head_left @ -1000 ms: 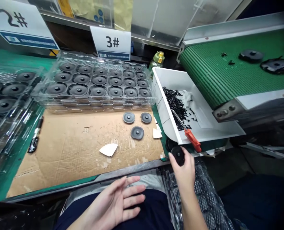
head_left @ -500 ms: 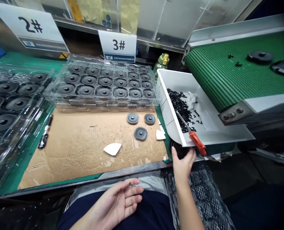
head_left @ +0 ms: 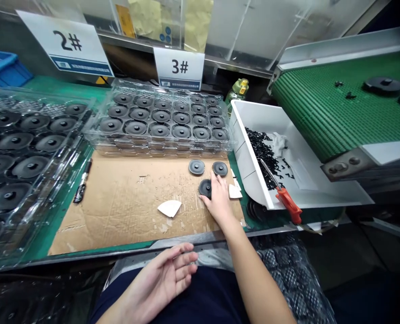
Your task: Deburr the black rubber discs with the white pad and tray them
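Lying across the green worktop [head_left: 65, 85], a cardboard sheet [head_left: 119, 198] bears three dark discs. Over the lap hangs the left hand [head_left: 164, 279] — fingers loosely apart. The right hand [head_left: 219, 200] has thumb and fingers about the nearest disc [head_left: 204, 186] — whether pinching, I can't tell.

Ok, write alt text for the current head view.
Right hand touching a dark disc on cardboard near two others, left hand open above the lap. Behind, a clear tray of discs; to the right, a white bin of small black parts.
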